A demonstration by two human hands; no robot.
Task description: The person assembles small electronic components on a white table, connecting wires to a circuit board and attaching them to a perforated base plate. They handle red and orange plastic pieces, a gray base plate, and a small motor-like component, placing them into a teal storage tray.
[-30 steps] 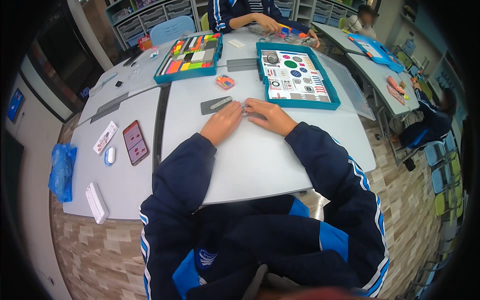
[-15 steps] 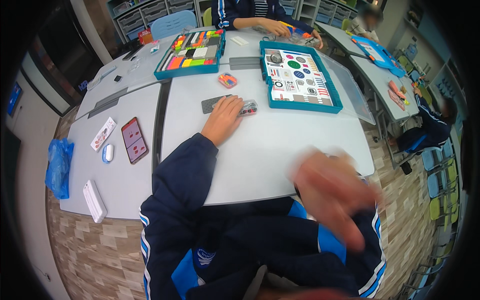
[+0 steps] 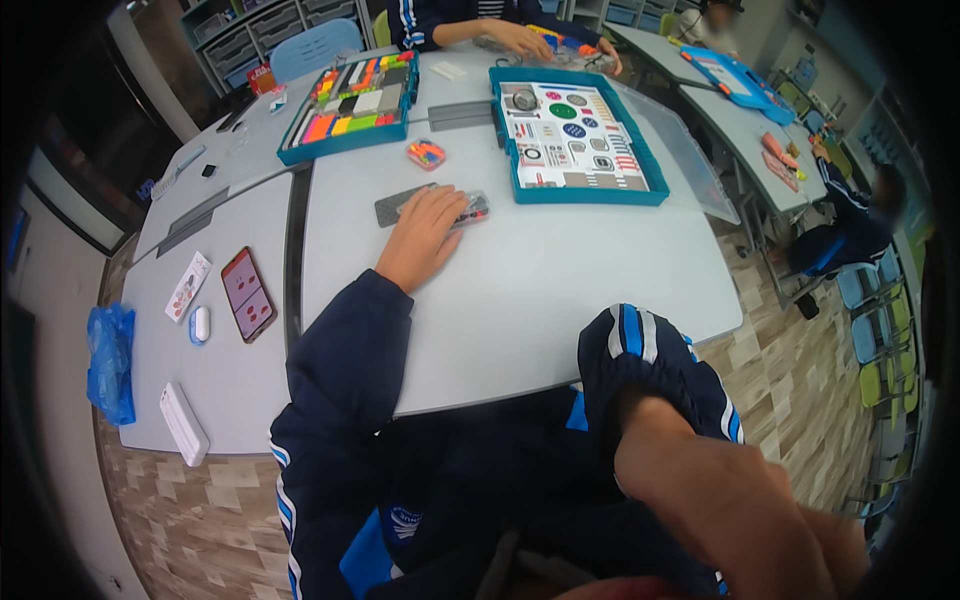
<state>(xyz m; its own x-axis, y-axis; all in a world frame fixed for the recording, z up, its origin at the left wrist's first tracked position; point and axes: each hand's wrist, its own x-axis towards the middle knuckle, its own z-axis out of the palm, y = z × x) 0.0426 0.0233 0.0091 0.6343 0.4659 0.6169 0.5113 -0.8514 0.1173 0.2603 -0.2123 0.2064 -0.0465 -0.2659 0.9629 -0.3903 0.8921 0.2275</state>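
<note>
Our left hand (image 3: 425, 235) lies flat, grip wide, on a clear module (image 3: 468, 208) on the desk (image 3: 560, 290); our right hand (image 3: 740, 510) is blurred near the camera; grip unreadable.

The left hand (image 3: 425, 235) lies flat on the counter (image 3: 560, 300), covering part of a flat plate (image 3: 392, 208) and a small clear case (image 3: 472, 208) that sticks out on its right. Just beyond the hand sits a small box of parts (image 3: 426, 154). Farther beyond and to the left lies an open tray of pieces (image 3: 350, 105); beyond and to the right lies a second open tray (image 3: 572, 138). Well left of the hand, on the neighbouring counter, lie a phone (image 3: 248, 294), a card (image 3: 187, 286) and a small oval gadget (image 3: 200, 325). The right hand (image 3: 730, 510) hangs off the counter's near edge, close to the camera.
</note>
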